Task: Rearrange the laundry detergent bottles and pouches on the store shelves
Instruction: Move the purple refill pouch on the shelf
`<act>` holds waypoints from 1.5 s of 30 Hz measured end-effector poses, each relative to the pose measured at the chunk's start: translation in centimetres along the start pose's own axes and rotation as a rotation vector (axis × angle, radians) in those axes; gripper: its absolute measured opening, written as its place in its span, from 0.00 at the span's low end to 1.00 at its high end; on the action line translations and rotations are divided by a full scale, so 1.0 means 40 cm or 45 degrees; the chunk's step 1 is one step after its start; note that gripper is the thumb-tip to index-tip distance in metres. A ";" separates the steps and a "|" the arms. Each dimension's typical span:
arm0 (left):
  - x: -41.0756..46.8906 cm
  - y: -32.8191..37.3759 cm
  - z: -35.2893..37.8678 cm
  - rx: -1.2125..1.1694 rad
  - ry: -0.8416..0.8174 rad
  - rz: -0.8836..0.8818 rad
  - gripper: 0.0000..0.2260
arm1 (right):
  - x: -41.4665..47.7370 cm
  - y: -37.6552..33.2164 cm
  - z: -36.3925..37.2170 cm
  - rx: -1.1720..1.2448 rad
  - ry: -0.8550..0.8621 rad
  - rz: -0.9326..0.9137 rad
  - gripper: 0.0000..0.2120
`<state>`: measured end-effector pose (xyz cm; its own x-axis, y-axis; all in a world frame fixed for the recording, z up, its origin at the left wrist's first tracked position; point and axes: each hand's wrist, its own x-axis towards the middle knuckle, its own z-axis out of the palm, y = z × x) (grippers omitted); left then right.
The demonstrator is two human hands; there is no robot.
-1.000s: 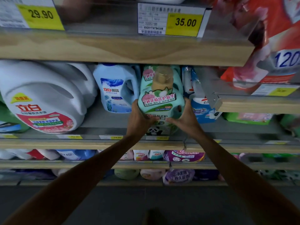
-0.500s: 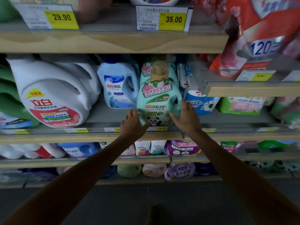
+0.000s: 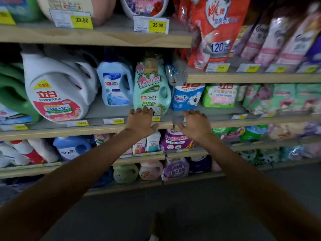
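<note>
Mint-green softener bottle stood upright on the middle shelf, between the blue bottle and blue pouch. Your left hand and right hand hovered empty, fingers spread. One placed, plenty left, I'd judge.

mint bottle upright; hands open below.

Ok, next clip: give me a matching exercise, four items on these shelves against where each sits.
Items:
1. mint green bottle
2. large white jug
3. red pouch
4. purple pouch

Places:
A. far left of the middle shelf
B. shelf below the hands
C. just above the left hand
D. upper right shelf

Pairs: 1-C, 2-A, 3-D, 4-B
</note>
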<state>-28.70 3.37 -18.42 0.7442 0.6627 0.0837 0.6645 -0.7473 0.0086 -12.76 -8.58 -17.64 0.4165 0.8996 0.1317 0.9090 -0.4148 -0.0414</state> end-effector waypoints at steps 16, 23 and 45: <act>0.039 0.581 -0.219 0.061 0.111 0.485 0.27 | -0.292 0.446 -0.252 -0.048 0.232 0.265 0.23; 0.088 0.987 -0.185 0.141 0.014 0.636 0.27 | -0.431 0.818 -0.280 -0.049 0.230 0.364 0.21; 0.509 1.820 -0.028 0.045 0.017 0.852 0.26 | -0.450 1.707 -0.218 -0.164 0.113 0.551 0.20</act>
<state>34.74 -37.59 -15.00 0.9958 0.0559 0.0719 0.0618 -0.9947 -0.0822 41.66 -54.29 -14.22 0.7493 0.6267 0.2141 0.6396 -0.7686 0.0111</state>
